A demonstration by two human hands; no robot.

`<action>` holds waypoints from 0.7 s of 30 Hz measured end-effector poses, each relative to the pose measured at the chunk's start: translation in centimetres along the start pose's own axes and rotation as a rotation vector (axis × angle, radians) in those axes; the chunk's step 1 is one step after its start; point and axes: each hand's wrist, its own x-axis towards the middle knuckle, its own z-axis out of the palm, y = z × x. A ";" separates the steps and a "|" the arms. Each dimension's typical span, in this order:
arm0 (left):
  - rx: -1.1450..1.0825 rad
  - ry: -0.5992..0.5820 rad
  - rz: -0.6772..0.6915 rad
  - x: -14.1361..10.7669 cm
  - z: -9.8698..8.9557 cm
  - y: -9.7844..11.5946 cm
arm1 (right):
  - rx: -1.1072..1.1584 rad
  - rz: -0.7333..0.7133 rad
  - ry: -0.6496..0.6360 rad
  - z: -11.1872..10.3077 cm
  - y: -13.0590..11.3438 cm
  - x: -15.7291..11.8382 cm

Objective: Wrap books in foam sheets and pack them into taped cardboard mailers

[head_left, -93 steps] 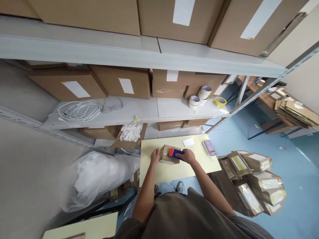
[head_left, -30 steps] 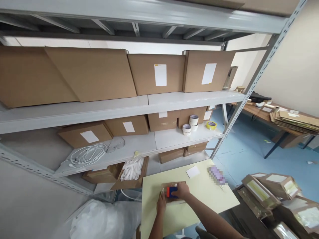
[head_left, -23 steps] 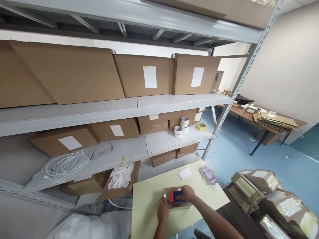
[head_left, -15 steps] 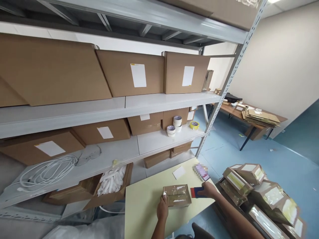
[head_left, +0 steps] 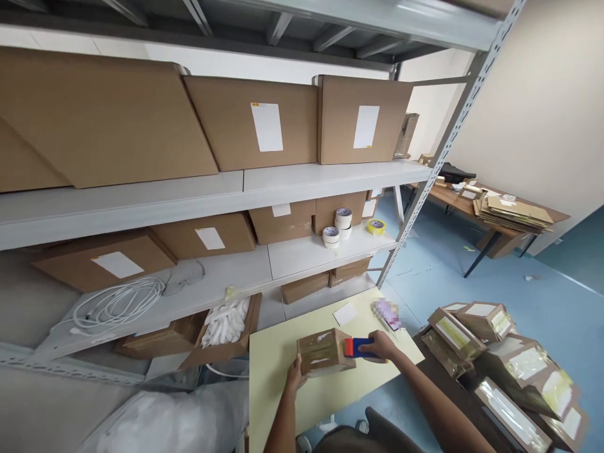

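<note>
Fingers of the right hand (head_left: pixel 383 346) grip a flat blue-and-red tool (head_left: pixel 361 348), the left hand (head_left: pixel 294 375) holds a brown cardboard box (head_left: pixel 323 353), top already taped, any remainder unclear.

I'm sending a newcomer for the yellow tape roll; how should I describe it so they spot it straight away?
Face the grey rack behind the pale table and find the shelf just below the large boxes. Near its right end, the yellow tape roll lies flat, its bright colour setting it apart from the white rolls to its left.
</note>
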 end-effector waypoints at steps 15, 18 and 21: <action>-0.285 0.009 0.141 -0.6 -5.0 0.2 | -0.200 -0.164 -0.075 3.4 -21.1 -0.7; -0.227 0.016 0.138 -0.7 -4.6 0.7 | -0.212 -0.154 -0.065 2.7 -21.0 -0.6; -0.176 0.046 0.159 -1.0 -3.1 1.5 | -0.219 -0.147 -0.062 1.7 -20.1 -0.5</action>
